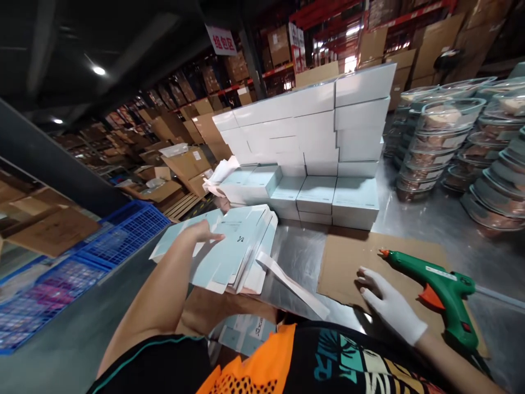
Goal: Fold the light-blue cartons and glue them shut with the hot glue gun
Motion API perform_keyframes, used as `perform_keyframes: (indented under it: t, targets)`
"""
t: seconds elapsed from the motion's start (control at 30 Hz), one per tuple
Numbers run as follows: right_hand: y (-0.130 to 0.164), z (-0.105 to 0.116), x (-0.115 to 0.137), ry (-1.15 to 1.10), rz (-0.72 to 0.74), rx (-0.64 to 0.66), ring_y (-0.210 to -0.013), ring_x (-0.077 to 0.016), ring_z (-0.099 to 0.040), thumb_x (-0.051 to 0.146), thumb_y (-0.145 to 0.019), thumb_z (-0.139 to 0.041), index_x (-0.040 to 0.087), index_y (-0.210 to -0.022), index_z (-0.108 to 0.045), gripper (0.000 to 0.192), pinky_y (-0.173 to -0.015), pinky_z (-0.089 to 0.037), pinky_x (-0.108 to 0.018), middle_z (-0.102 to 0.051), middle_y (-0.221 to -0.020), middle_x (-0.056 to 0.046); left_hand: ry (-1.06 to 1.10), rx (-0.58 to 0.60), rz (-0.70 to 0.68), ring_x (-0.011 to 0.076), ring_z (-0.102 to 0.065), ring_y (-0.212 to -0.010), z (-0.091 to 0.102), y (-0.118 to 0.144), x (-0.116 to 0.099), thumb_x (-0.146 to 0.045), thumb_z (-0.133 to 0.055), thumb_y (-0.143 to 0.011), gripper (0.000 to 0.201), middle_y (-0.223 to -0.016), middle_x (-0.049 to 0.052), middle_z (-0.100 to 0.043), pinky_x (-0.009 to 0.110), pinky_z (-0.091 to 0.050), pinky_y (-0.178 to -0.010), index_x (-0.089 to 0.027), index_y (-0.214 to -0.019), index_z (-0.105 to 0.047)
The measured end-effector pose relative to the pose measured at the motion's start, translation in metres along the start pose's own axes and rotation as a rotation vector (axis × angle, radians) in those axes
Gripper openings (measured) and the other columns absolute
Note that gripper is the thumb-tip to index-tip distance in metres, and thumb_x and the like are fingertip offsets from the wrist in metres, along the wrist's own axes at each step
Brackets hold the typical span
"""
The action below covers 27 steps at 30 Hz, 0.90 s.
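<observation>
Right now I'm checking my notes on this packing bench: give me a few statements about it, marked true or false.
1. The left hand rests on a pile of flat cartons. True.
2. The right hand wears a white glove. True.
3. The right hand grips the glue gun. False: the gun lies on the cardboard sheet beside the hand, which lies flat on the sheet.
4. The stacked white boxes stand on the floor. False: they stand on the metal table.
5. Clear lidded tubs are stacked at the right. True.
</observation>
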State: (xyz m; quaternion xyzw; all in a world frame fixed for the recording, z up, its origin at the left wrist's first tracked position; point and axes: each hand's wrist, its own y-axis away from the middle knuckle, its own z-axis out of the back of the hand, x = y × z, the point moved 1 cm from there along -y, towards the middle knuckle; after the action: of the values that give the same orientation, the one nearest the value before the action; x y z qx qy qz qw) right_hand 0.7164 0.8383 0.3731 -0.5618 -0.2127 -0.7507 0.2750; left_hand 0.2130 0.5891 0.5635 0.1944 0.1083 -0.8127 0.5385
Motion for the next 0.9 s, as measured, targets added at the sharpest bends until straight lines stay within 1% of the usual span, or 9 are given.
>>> perform_keyframes:
  t: [0.1, 0.23, 0.33, 0.47, 0.6, 0.7, 0.8, 0.87, 0.9]
  targets:
    - [0.002, 0.0, -0.002, -0.007, -0.005, 0.001, -0.13, -0.0395, -0.073, 0.058, -0.075, -0.069, 0.02, -0.13, -0.066, 0.067, -0.117, -0.058, -0.054, -0.077, -0.133, -0.021, -0.158, 0.021, 0.068, 0.0471, -0.073, -0.096, 0.002, 0.015, -0.004, -0.046, -0.098, -0.059, 0.052, -0.065, 0.011, -0.067, 0.046, -0.056, -0.082, -0.024, -0.065, -0.051]
    - [-0.001, 0.005, 0.003, -0.029, -0.005, -0.005, -0.126, -0.0389, -0.075, 0.056, -0.074, -0.071, 0.021, -0.125, -0.068, 0.062, -0.115, -0.06, -0.052, -0.078, -0.132, -0.02, -0.226, -0.184, 0.02, 0.0505, -0.067, -0.121, 0.015, 0.039, -0.023, -0.047, -0.086, -0.072, 0.039, -0.105, 0.022, -0.077, 0.052, -0.054, -0.096, -0.021, -0.089, -0.061]
    - [-0.005, 0.011, 0.012, -0.001, 0.018, -0.031, -0.122, -0.0378, -0.077, 0.053, -0.076, -0.073, 0.024, -0.123, -0.071, 0.055, -0.11, -0.062, -0.051, -0.081, -0.124, -0.016, 0.04, -0.297, -0.062, 0.0495, -0.065, -0.126, 0.023, 0.061, -0.046, -0.042, -0.083, -0.074, 0.037, -0.116, 0.023, -0.076, 0.052, -0.053, -0.099, -0.019, -0.095, -0.064]
    - [-0.007, 0.011, 0.029, 0.063, 0.044, 0.033, -0.114, -0.0389, -0.079, 0.062, -0.082, -0.07, 0.018, -0.14, -0.066, 0.073, -0.107, -0.061, -0.056, -0.079, -0.125, -0.02, 0.407, -0.144, -0.187, 0.0369, -0.073, -0.096, 0.013, 0.098, -0.083, -0.066, -0.081, -0.074, 0.052, -0.088, 0.012, -0.078, 0.041, -0.058, -0.08, -0.017, -0.089, -0.071]
    - [-0.006, 0.002, 0.058, -0.133, 0.154, 0.114, -0.145, -0.0434, -0.06, 0.082, -0.08, -0.072, 0.015, -0.157, -0.051, 0.105, -0.12, -0.049, -0.061, -0.06, -0.156, -0.027, 0.89, 0.135, -0.368, 0.0272, -0.072, -0.075, -0.04, 0.158, -0.118, -0.081, -0.091, -0.055, 0.077, -0.079, 0.007, -0.078, 0.035, -0.058, -0.067, -0.016, -0.094, -0.077]
    - [-0.006, 0.003, 0.08, -0.381, 0.292, 0.116, -0.157, -0.0413, -0.046, 0.094, -0.079, -0.069, 0.021, -0.163, -0.044, 0.114, -0.125, -0.044, -0.059, -0.049, -0.167, -0.024, 1.105, 0.512, -0.413, 0.034, -0.079, -0.092, -0.101, 0.2, -0.131, -0.071, -0.095, -0.062, 0.07, -0.09, 0.01, -0.082, 0.043, -0.064, -0.084, -0.017, -0.104, -0.081]
    - [0.001, 0.014, 0.091, -0.466, 0.369, 0.019, -0.16, -0.0413, -0.04, 0.097, -0.077, -0.068, 0.024, -0.168, -0.037, 0.122, -0.129, -0.035, -0.061, -0.049, -0.167, -0.023, 1.165, 0.944, -0.395, 0.0424, -0.079, -0.108, -0.159, 0.219, -0.134, -0.083, -0.089, -0.062, 0.079, -0.096, 0.016, -0.083, 0.054, -0.062, -0.099, -0.016, -0.102, -0.082]
    - [0.012, 0.023, 0.092, -0.448, 0.38, -0.058, -0.161, -0.0418, -0.038, 0.098, -0.074, -0.07, 0.023, -0.171, -0.034, 0.127, -0.131, -0.03, -0.063, -0.051, -0.165, -0.023, 1.171, 0.988, -0.498, 0.0439, -0.076, -0.113, -0.188, 0.221, -0.142, -0.086, -0.086, -0.063, 0.084, -0.102, 0.018, -0.082, 0.056, -0.06, -0.104, -0.017, -0.109, -0.081]
    - [0.018, 0.027, 0.093, -0.435, 0.39, -0.064, -0.16, -0.0419, -0.039, 0.098, -0.074, -0.07, 0.023, -0.171, -0.034, 0.127, -0.131, -0.03, -0.063, -0.053, -0.163, -0.023, 1.174, 0.899, -0.583, 0.0432, -0.076, -0.114, -0.199, 0.221, -0.149, -0.084, -0.088, -0.062, 0.085, -0.105, 0.018, -0.081, 0.056, -0.06, -0.104, -0.018, -0.116, -0.079]
